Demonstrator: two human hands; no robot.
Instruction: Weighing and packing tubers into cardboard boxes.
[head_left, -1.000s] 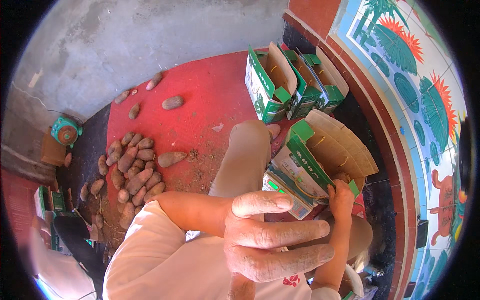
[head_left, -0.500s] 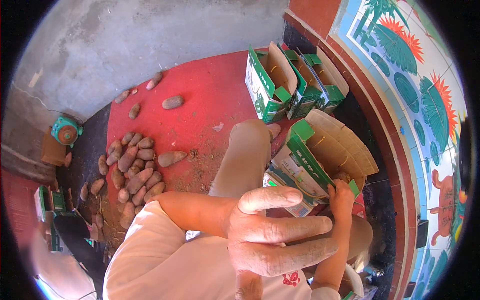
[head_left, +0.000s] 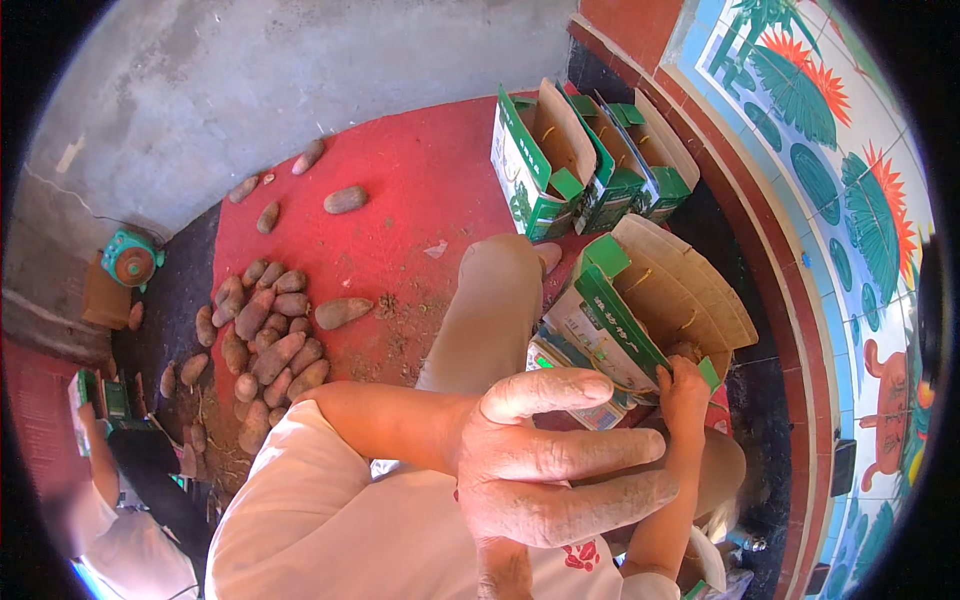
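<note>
My left hand (head_left: 560, 460) is raised close in front of my shirt, fingers spread, holding nothing. Over at the right, my right hand (head_left: 685, 397) is at the near edge of an open green-and-white carton (head_left: 615, 330), its thumb outside and its other fingers partly hidden over the rim. Just beyond those fingers, a brown lump (head_left: 685, 351) shows inside the carton, perhaps a tuber. The carton's tall brown cardboard flap (head_left: 690, 285) stands up on its far side, with yellow cord handles. It stands beside my bent knee (head_left: 490, 290).
A heap of reddish-brown tubers (head_left: 275, 350) lies on the red mat (head_left: 410, 190), several more scattered beyond. Three open cartons (head_left: 545, 165) stand at the back by the tiled wall (head_left: 800, 170). Another person (head_left: 135, 550) is at lower left. A teal machine (head_left: 132, 260) sits by the grey wall.
Both my hands hold almost the same places. At lower left, the other person's arm has come into view, stretched up toward a green box.
</note>
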